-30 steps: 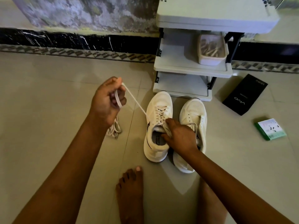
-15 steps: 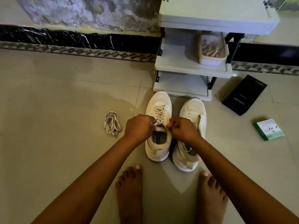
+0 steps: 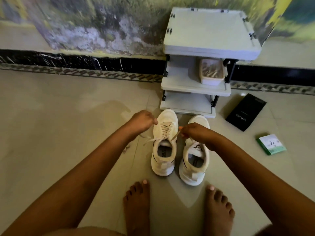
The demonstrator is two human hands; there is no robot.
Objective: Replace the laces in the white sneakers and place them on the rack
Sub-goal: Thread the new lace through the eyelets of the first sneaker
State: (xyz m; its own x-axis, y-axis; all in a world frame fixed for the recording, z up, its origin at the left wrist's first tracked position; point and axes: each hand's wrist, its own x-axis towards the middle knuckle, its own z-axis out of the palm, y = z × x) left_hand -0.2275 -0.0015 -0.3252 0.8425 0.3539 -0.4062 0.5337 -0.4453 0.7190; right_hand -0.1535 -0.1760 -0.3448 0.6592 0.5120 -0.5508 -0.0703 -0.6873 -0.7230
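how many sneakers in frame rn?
2. Left sneaker and right sneaker stand side by side on the floor before the rack. None on its visible shelves.

I see a tiled floor (image 3: 68, 133). On it: two white sneakers (image 3: 164, 150) side by side, toes just before a grey rack (image 3: 196, 86); black box (image 3: 245, 112) and green-white box (image 3: 271, 144) to the right; my bare feet (image 3: 136, 206) near the heels. Rack's middle shelf carries a small tray (image 3: 211, 73).
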